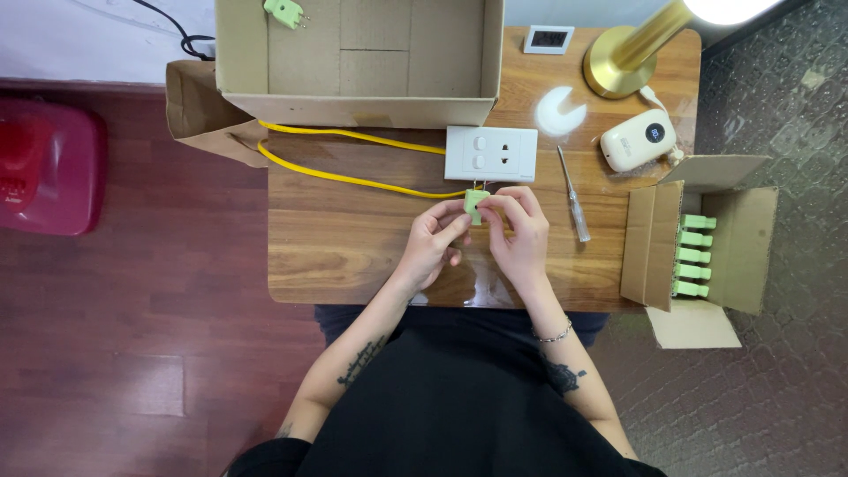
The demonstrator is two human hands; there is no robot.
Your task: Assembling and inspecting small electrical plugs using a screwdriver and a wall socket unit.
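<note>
Below white socket plate [491, 154]: green plug [475, 204] pinched between left hand [435, 245] and right hand [521, 237] fingers.

**Green plug at the socket plate**

A small pale-green plug [475, 205] — blocky, held just off the wooden table — sits pinched between both hands' fingertips, just below the white socket plate [491, 154], where a yellow cable [353, 180] ends.

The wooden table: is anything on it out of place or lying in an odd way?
Mostly tidy. Two things stand out: the large cardboard box overhangs the wooden table at its far-left corner, and the small box of green plugs hangs off the right edge. Both hands hold one green plug.
</note>
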